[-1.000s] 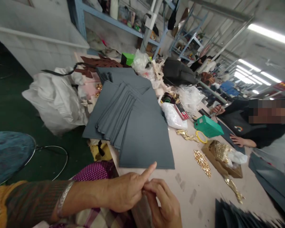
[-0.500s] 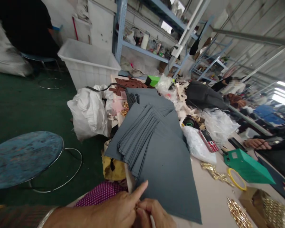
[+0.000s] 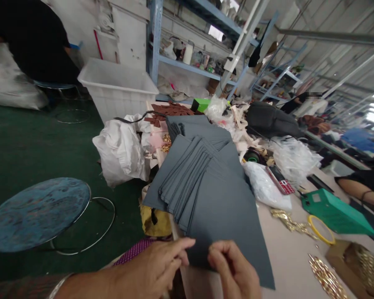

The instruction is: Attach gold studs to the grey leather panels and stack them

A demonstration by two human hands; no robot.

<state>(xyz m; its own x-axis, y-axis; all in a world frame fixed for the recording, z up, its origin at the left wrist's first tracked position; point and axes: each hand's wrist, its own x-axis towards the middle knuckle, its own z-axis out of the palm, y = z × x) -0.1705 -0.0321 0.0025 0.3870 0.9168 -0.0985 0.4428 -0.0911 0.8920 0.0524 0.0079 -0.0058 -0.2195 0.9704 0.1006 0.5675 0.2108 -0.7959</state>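
Note:
My left hand (image 3: 152,272) reaches in from the lower left, fingers loosely curled with the fingertips at the near corner of the top grey sheet (image 3: 227,216). My right hand (image 3: 233,272) sits just to its right, fingers curled over the same near edge; whether it pinches anything small is hidden. The sheet lies on a fanned stack of grey fabric pieces (image 3: 190,174) on the pale worktable (image 3: 286,257).
Gold chains (image 3: 291,224), a yellow tape ring (image 3: 321,230), a green box (image 3: 333,209), a cardboard box of gold trim (image 3: 358,261) and plastic bags (image 3: 264,189) lie to the right. A co-worker's arm (image 3: 360,195) rests at the far right. A round stool (image 3: 34,214), white sacks (image 3: 121,149) and a white bin (image 3: 118,85) stand on the left.
The view has swung left and slightly up. My hands, pressed together before, have moved apart and now sit at the near edge of the grey sheet.

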